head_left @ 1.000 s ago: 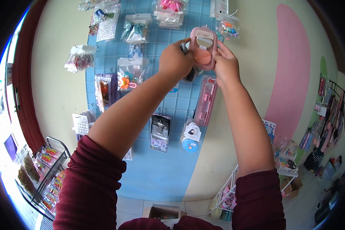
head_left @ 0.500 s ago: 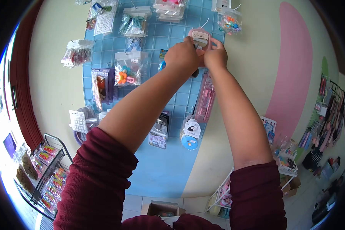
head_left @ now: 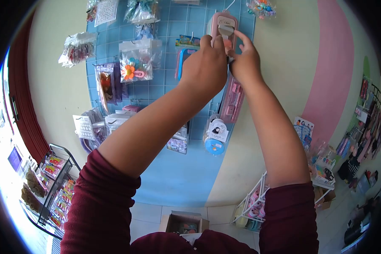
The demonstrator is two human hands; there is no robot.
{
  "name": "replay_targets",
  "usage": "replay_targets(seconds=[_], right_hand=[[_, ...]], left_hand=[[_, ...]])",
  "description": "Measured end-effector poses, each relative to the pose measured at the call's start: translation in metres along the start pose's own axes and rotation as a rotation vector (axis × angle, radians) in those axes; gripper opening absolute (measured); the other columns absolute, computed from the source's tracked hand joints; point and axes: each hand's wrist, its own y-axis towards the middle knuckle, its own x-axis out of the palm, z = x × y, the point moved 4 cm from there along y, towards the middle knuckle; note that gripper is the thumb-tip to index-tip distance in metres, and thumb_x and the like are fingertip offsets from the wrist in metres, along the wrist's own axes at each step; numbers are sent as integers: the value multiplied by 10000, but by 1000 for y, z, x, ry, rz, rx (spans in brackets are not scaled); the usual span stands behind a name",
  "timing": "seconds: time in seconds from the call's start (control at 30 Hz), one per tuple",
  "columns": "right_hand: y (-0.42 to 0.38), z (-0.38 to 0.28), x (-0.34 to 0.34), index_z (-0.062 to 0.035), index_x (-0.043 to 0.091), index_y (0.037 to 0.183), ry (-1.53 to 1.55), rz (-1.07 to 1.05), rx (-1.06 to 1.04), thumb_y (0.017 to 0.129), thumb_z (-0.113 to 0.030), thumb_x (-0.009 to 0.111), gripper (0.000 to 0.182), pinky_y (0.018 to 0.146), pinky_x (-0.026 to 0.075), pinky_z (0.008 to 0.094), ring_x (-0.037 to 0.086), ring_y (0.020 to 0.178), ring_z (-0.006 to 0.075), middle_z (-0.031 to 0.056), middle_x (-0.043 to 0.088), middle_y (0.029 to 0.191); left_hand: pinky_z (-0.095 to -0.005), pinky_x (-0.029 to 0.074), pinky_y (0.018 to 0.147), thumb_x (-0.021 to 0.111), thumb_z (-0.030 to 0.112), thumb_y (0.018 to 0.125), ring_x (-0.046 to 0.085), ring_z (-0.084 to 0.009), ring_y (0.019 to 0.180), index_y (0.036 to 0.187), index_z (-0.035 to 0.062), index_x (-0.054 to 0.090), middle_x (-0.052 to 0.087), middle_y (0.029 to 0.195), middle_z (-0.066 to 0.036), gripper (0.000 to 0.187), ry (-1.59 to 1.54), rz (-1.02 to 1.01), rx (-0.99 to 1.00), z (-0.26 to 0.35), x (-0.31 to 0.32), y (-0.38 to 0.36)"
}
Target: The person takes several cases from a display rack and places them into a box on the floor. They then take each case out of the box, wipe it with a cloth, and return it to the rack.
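Note:
A pink package (head_left: 225,21) hangs from a white hook at the top of the blue wire grid (head_left: 165,86). My left hand (head_left: 206,63) is at its lower left, with the fingers bent against its lower part; what they pinch is hidden. My right hand (head_left: 244,59) is at the lower right side of the package, index finger stretched up along its edge and the other fingers bent near the bottom. A blue-edged packaged item (head_left: 182,63) hangs left of my left hand. Below my hands hangs a long pink package (head_left: 231,100).
Bagged hair accessories (head_left: 135,67) hang on the grid's left. A round blue item (head_left: 214,146) hangs low on the grid. A black rack of snacks (head_left: 57,194) stands at left, a white rack (head_left: 252,205) at lower right, and an open cardboard box (head_left: 167,222) on the floor.
The view has shifted, so the grid goods appear higher. My left hand has moved down from the package's upper left side, uncovering more of the blue-edged item. My right index finger is now stretched up.

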Motion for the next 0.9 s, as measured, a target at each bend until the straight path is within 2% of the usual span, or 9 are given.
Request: replay_targets(seconds=[0.17, 0.37, 0.47, 0.63, 0.67, 0.73, 0.8, 0.87, 0.9], right_hand=[[-90, -57, -65, -5, 587, 1129, 428, -160, 12, 840, 15, 616, 290, 888, 491, 321, 625, 985, 229, 134, 615, 1119], [-262, -37, -68, -9, 635, 1000, 530, -463, 140, 771, 34, 685, 239, 839, 489, 320, 627, 939, 237, 121, 649, 1016], [-387, -8, -47, -25, 634, 1014, 563, -644, 488, 788, 24, 676, 235, 854, 480, 319, 623, 990, 234, 113, 646, 1052], [-629, 34, -66, 20, 546, 1174, 539, -896, 1516, 892, -82, 608, 306, 914, 455, 314, 552, 1113, 181, 120, 582, 1164], [-659, 35, -68, 20, 546, 1174, 535, -905, 1546, 892, -82, 608, 306, 914, 455, 314, 552, 1113, 181, 120, 582, 1164], [-724, 40, -73, 29, 502, 1231, 491, -799, 1950, 887, -130, 617, 397, 902, 462, 310, 568, 1079, 182, 126, 576, 1194], [-788, 45, -60, 24, 510, 1224, 402, -852, 1893, 862, -131, 637, 414, 899, 471, 322, 589, 1074, 214, 141, 589, 1190], [-823, 51, -38, 19, 518, 1218, 317, -902, 1819, 837, -131, 657, 432, 895, 480, 335, 610, 1069, 246, 155, 602, 1187], [-832, 53, -24, 15, 522, 1212, 201, -1024, 1647, 824, -135, 666, 440, 901, 476, 348, 605, 1074, 280, 172, 601, 1183]], left_hand=[[-386, 498, 566, 667, 81, 819, 643, -325, 662, 951, 9, 596, 631, 791, -147, 166, -294, -136, 172, 10, -44, -81], [-304, 475, 517, 721, -17, 751, 620, -237, 585, 896, 32, 628, 620, 739, -109, 179, -688, -602, -105, 5, -40, -235], [-324, 502, 622, 683, 54, 812, 651, -256, 701, 950, 34, 635, 650, 816, -120, 147, -701, -858, -389, -9, -9, -337], [-362, 513, 765, 652, 201, 846, 655, -298, 855, 1023, 58, 646, 662, 964, -144, 228, -540, -1207, -865, -37, 8, -539], [-386, 518, 770, 656, 248, 837, 653, -314, 866, 1021, 67, 648, 657, 993, -149, 258, -459, -1290, -975, -39, 7, -577], [-378, 511, 802, 664, 268, 836, 653, -306, 900, 1055, 61, 641, 660, 1006, -152, 302, -434, -1367, -974, -33, 9, -643], [-371, 505, 834, 672, 288, 835, 653, -299, 934, 1089, 54, 634, 663, 1019, -155, 347, -407, -1429, -953, -27, 17, -698], [-381, 499, 854, 664, 336, 832, 649, -298, 953, 1111, 59, 627, 664, 1038, -152, 396, -354, -1471, -1116, -21, 32, -742], [-381, 499, 854, 664, 336, 832, 649, -298, 953, 1111, 59, 627, 664, 1038, -152, 396, -353, -1473, -1115, -17, 42, -753]])
